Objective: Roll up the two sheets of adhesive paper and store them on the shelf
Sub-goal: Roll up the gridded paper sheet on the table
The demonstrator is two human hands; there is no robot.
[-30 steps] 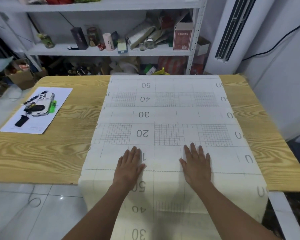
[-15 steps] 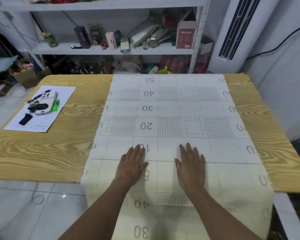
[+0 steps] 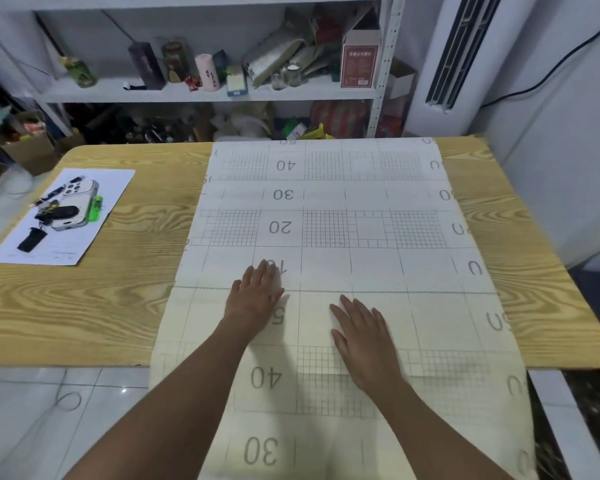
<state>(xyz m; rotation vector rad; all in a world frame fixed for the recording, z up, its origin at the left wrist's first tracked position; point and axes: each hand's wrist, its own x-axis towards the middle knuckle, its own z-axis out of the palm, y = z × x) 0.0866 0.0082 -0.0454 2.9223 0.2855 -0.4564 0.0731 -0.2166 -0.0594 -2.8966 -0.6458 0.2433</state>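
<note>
nothing is rolled yet: the adhesive paper (image 3: 326, 230) lies flat under both hands, its near end hanging off the table (image 3: 84, 306). the left hand (image 3: 257, 299) and right hand (image 3: 361, 341) press it with straight fingers, gripping nothing. the zigzag line under the left hand may be a second sheet's edge. beyond the hands, the shelf (image 3: 187, 93) holds boxes and jars.

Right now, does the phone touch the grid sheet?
Apart. The head view shows the phone on a white page at the left, with bare table between it and the grid sheet.
</note>
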